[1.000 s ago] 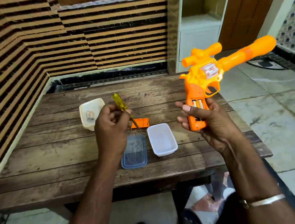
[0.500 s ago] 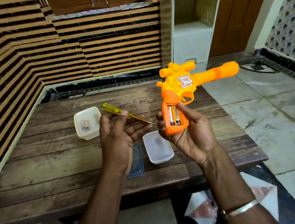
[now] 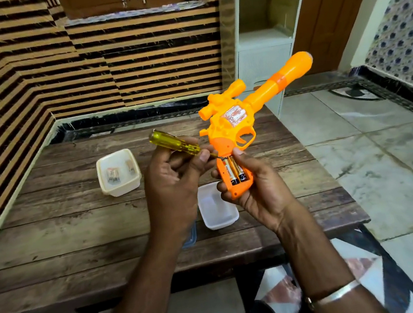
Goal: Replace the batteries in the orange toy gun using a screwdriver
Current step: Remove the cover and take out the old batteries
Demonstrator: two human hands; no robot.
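Observation:
My right hand (image 3: pixel 259 191) holds the orange toy gun (image 3: pixel 235 121) by its grip, barrel pointing up and to the right. The grip's battery compartment is uncovered and two batteries (image 3: pixel 233 170) sit side by side inside. My left hand (image 3: pixel 175 183) grips a screwdriver (image 3: pixel 174 144) with a clear yellow handle. Its metal tip touches the top left edge of the compartment, next to the batteries. The compartment cover is not visible.
On the wooden table (image 3: pixel 65 225), a white tub (image 3: pixel 119 172) with small wrapped items stands at the left. A second white tub (image 3: pixel 217 211) lies under my hands, with a blue lid (image 3: pixel 191 239) partly hidden beside it. A white cabinet (image 3: pixel 260 35) stands behind.
The gun came down and closer, its open grip turned toward me. My left hand swung the screwdriver from upright over the table until its tip reached the battery compartment.

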